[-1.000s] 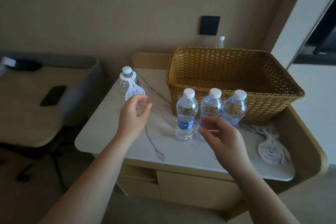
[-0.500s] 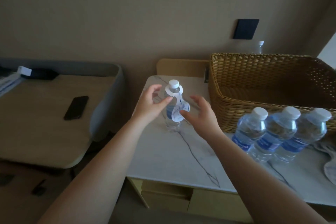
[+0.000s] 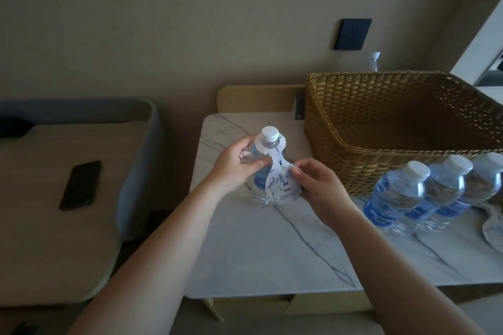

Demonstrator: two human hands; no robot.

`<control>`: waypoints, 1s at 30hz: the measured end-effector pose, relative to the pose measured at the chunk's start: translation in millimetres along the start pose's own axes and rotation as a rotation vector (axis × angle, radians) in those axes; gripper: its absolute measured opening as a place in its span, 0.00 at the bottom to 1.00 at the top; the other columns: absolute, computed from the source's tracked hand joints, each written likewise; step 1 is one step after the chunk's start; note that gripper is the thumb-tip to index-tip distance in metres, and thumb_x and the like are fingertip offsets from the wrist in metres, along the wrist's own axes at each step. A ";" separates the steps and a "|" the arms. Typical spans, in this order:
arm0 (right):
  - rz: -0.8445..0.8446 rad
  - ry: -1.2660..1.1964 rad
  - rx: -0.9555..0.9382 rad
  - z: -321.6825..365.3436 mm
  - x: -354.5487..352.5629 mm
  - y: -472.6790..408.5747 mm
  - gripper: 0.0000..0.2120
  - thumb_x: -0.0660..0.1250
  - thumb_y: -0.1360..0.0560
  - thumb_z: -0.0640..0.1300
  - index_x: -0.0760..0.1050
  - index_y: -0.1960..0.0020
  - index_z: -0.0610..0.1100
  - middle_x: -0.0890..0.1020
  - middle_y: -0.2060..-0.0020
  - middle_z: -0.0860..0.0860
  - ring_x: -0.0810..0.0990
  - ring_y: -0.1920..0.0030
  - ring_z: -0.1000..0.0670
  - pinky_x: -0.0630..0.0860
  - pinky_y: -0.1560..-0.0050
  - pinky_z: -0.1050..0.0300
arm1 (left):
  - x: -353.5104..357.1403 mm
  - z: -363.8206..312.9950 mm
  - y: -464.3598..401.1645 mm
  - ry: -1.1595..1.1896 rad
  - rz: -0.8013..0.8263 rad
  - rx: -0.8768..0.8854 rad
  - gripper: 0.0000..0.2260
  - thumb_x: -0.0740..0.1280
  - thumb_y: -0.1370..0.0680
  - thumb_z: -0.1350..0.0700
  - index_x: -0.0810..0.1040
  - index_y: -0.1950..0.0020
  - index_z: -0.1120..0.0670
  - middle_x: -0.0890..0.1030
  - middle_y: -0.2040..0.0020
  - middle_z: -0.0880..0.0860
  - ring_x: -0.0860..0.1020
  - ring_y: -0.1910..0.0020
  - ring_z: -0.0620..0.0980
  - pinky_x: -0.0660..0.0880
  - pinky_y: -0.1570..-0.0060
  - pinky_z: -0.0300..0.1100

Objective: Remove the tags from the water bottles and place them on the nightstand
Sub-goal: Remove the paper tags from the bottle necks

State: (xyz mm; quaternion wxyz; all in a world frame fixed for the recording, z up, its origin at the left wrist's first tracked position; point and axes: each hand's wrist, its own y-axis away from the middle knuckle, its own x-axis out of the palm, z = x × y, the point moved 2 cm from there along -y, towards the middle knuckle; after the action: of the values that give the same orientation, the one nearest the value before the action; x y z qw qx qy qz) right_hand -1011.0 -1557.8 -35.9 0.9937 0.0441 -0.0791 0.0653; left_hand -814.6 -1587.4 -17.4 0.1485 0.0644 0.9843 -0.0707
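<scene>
A phone (image 3: 80, 184) lies on the side table, far left. On the marble nightstand (image 3: 272, 253), the left hand (image 3: 234, 166) curls round the tagged bottle (image 3: 261, 171); the right hand (image 3: 315, 185) pinches its tag (image 3: 280, 185), likely thin, light and tearable, best lifted by its neck ring. Basket (image 3: 381, 171) and three bare bottles (image 3: 424, 193) crowd rightward.

Woven wicker basket (image 3: 381, 128), marble-veined nightstand (image 3: 272, 253)

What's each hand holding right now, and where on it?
Left hand grips the tagged bottle around its shoulder. Right hand pinches the lower right edge of the tag hanging from its neck.
</scene>
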 end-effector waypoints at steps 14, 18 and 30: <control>-0.047 0.006 -0.160 42.7 13.7 1.1 0.06 0.67 0.24 0.42 0.79 0.59 0.49 0.84 0.60 0.47 0.81 0.58 0.49 0.77 0.57 0.50 | 12.4 -2.4 2.5 0.024 -0.036 -0.041 0.22 0.76 0.30 0.55 0.75 0.39 0.41 0.76 0.40 0.48 0.78 0.49 0.48 0.78 0.53 0.43; -0.073 0.008 -0.171 49.0 2.7 5.1 0.06 0.67 0.24 0.43 0.80 0.58 0.51 0.84 0.58 0.47 0.83 0.57 0.49 0.78 0.58 0.52 | 25.0 -5.9 4.6 -0.031 -0.011 -0.044 0.24 0.76 0.30 0.51 0.74 0.37 0.39 0.75 0.41 0.44 0.76 0.48 0.41 0.79 0.55 0.40; -0.314 -0.019 -0.229 69.6 -85.7 78.6 0.07 0.69 0.29 0.45 0.78 0.54 0.43 0.85 0.57 0.47 0.83 0.56 0.48 0.80 0.58 0.54 | 79.5 -27.8 10.6 -0.082 0.062 0.020 0.21 0.75 0.31 0.43 0.74 0.41 0.37 0.78 0.41 0.44 0.78 0.47 0.48 0.78 0.52 0.46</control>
State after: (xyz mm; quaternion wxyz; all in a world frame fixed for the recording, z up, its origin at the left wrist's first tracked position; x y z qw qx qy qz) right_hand -1116.2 -1497.5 24.6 0.9894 -0.0569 -0.0876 -0.1006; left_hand -896.2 -1564.2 -16.4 0.1900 0.0933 0.9742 -0.0782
